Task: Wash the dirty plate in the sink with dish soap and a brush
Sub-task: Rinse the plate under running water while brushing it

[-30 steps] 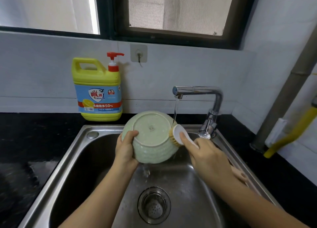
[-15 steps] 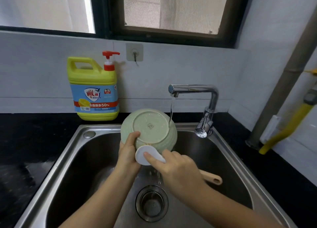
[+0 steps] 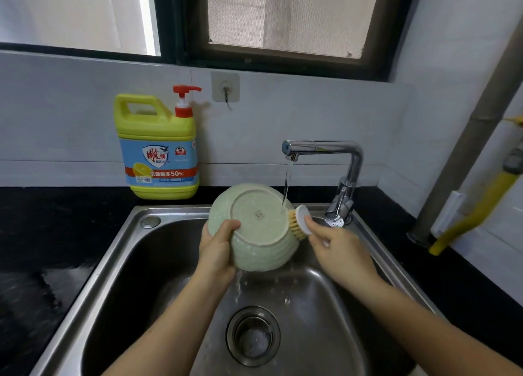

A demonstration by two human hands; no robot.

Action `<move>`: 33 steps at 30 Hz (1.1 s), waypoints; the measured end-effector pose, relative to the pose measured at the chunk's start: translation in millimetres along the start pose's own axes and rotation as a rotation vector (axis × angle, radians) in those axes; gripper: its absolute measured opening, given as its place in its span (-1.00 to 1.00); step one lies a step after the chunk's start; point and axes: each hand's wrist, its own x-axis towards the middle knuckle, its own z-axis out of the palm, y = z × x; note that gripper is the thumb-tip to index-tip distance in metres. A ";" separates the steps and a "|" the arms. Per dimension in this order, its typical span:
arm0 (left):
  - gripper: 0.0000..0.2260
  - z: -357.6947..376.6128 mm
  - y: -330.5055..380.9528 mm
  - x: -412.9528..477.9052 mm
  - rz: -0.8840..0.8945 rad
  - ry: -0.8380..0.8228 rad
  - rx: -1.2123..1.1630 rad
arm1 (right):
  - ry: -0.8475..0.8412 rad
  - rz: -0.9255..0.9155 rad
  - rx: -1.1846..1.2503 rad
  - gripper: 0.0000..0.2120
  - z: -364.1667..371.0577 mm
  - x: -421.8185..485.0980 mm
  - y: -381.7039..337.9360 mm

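A pale green plate (image 3: 254,214) is tilted over the steel sink (image 3: 119,262), its underside toward me. My left hand (image 3: 216,248) grips its lower left rim, thumb on the base. My right hand (image 3: 339,251) holds a white-headed brush (image 3: 298,222); its yellow bristles press on the plate's right edge. Water runs from the chrome faucet (image 3: 334,149) onto the plate's upper right and drips off the bottom. The brush handle is hidden in my hand. A yellow dish soap bottle (image 3: 158,149) with a red pump stands on the counter behind the sink.
Black counter (image 3: 42,234) surrounds the sink. The drain strainer (image 3: 253,336) sits in the basin's middle. A grey pipe (image 3: 467,138) and a yellow-wrapped hose (image 3: 475,205) stand at the right. A wall hook (image 3: 225,88) hangs above the soap.
The brush has moved from the plate's lower edge back up to its right edge under the water stream. My left hand keeps its grip on the plate.
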 end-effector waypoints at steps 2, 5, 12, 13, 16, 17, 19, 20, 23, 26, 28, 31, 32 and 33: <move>-0.61 0.6 0.6 -2.1 -0.001 -0.030 0.056 | -0.027 0.045 0.011 -0.65 -5.7 13.2 -1.1; -0.62 1.3 1.2 -5.4 -0.001 -0.078 0.139 | -0.097 0.097 -0.081 -0.65 -9.6 32.6 -0.1; -0.63 4.9 -8.3 -10.0 -0.017 -0.193 0.330 | -0.158 -0.057 -0.433 -0.62 -16.2 48.6 -27.2; -0.58 5.7 -9.4 -10.9 -0.023 -0.195 0.345 | -0.138 -0.120 -0.488 -0.62 -15.4 45.9 -35.6; -0.59 5.6 -12.5 -10.4 -0.035 -0.184 0.374 | -0.108 -0.271 -0.572 -0.49 -7.1 30.5 -57.3; -0.64 5.1 -13.4 -10.0 -0.027 -0.176 0.373 | -0.102 -0.318 -0.578 -0.47 -4.0 23.5 -62.6; -0.68 5.7 -14.6 -10.1 0.002 -0.157 0.356 | -0.121 -0.384 -0.549 -0.46 -0.9 9.6 -72.0; -0.68 6.5 -15.0 -10.4 0.023 -0.150 0.351 | -0.142 -0.407 -0.532 -0.47 0.1 3.7 -75.3; -0.69 8.0 -15.9 -10.6 0.055 -0.125 0.330 | -0.155 -0.410 -0.529 -0.46 4.5 -3.5 -76.5; -0.67 9.4 -14.9 -10.1 0.053 -0.084 0.287 | -0.117 -0.292 -0.527 -0.44 7.2 0.8 -63.0; -0.70 10.5 -14.3 -9.9 0.037 -0.044 0.243 | -0.101 -0.223 -0.566 -0.41 6.1 4.1 -51.7; -0.69 8.9 -13.7 -6.5 0.043 0.008 0.203 | -0.110 -0.178 -0.659 -0.37 3.0 3.2 -38.5; -0.69 8.0 -13.5 -5.3 0.052 0.025 0.195 | -0.125 -0.177 -0.690 -0.38 2.2 1.4 -35.0; -0.69 7.4 -13.3 -4.2 0.065 0.041 0.194 | -0.143 -0.177 -0.712 -0.38 1.5 -0.5 -32.5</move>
